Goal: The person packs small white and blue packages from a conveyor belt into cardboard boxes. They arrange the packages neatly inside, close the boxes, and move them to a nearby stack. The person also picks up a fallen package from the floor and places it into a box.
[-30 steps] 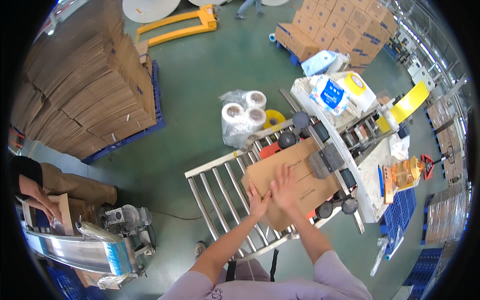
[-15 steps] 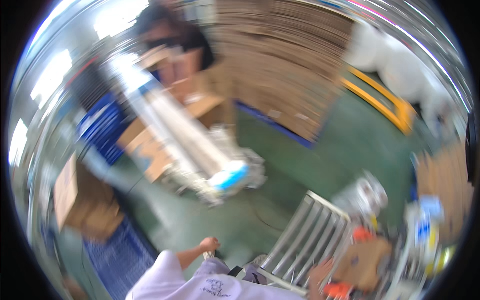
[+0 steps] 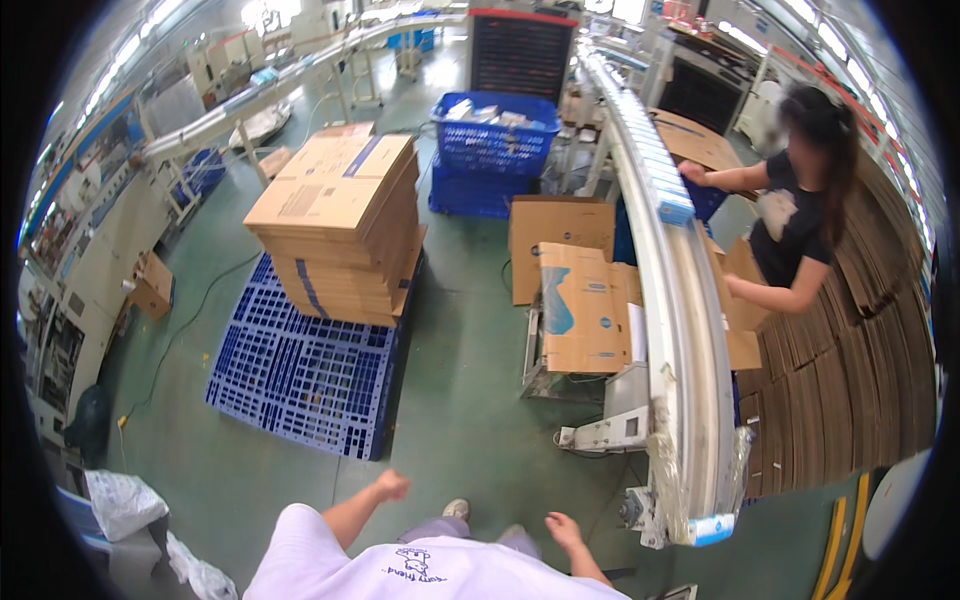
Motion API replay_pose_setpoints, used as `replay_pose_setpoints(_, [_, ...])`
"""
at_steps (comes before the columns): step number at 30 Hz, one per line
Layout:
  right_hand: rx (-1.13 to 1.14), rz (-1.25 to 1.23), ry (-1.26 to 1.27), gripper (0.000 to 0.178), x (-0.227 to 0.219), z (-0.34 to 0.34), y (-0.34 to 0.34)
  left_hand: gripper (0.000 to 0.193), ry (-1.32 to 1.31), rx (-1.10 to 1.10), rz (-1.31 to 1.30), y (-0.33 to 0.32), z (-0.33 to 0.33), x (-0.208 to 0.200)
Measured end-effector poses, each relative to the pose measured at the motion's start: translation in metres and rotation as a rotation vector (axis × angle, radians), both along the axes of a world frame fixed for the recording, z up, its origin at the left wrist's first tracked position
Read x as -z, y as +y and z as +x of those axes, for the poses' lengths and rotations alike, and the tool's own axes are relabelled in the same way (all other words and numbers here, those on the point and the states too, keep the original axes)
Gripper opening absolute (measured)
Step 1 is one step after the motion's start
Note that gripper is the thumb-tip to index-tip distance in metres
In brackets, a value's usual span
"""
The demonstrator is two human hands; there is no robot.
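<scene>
At lower left, white plastic bags [image 3: 126, 505] lie beside machinery. To their right, a slatted blue pallet [image 3: 300, 400] stands on the floor; a stack of brown cartons [image 3: 320, 200], judged to be the goods concerned, rests on its far part, apart from both hands. The left hand [image 3: 391, 486] hangs short of the pallet's near corner, with nothing visible in it; its fingers look drawn inward, but whether they are fully closed cannot be told. Beyond, blue plastic crates [image 3: 493, 145] stand one upon another. The right hand [image 3: 563, 529] is held low, no object visible in it, thumb and fingers appearing apart. Right of it runs a conveyor [image 3: 690, 330], flanked by a carton with blue print [image 3: 590, 315]; on its far side a co-worker [image 3: 785, 215] reaches toward an open carton [image 3: 742, 280]. The step in hand is judged to be a passage between stations, unladen; handling a carton next would call for closing the distance and spreading both hands to its opposite sides.
</scene>
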State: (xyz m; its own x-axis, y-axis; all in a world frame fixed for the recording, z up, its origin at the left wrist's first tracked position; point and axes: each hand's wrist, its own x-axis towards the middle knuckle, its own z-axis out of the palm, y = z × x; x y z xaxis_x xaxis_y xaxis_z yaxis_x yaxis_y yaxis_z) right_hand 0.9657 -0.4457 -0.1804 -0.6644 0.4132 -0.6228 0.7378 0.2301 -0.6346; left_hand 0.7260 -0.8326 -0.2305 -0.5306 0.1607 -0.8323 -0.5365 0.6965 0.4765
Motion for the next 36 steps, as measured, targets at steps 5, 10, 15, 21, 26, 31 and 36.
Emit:
replay_pose_setpoints(5, [0.367, -0.113, -0.287, 0.019, 0.010, 0.016, 0.056, 0.022, 0.238, -0.187, 0.285, 0.059, -0.164, -0.029])
replay_pose_setpoints(10, [0.074, -0.267, -0.484, 0.011, 0.044, -0.009, 0.091, 0.031, 0.225, -0.322, 0.329, 0.109, -0.300, -0.095])
replay_pose_setpoints(15, [0.241, -0.295, -0.411, 0.016, 0.041, -0.197, 0.127, 0.027, 0.170, -0.248, 0.183, 0.119, -0.398, -0.101])
replay_pose_setpoints(21, [0.344, -0.236, 0.066, 0.030, -0.002, -0.469, 0.171, 0.024, 0.940, -0.137, 0.017, 0.095, -0.641, -0.136])
replay_pose_setpoints(26, [0.393, -0.364, 0.196, 0.025, 0.003, -0.573, 0.135, 0.054, 0.994, 0.123, -0.434, 0.036, -0.817, -0.143])
replay_pose_setpoints(31, [0.214, -0.258, -0.059, 0.017, 0.078, -0.516, 0.125, 0.108, 0.774, 0.550, -0.641, 0.075, -0.886, -0.152])
replay_pose_setpoints(36, [0.386, -0.325, -0.217, 0.011, 0.018, -0.551, 0.088, 0.101, 0.694, 0.697, -0.653, 0.079, -0.899, -0.200])
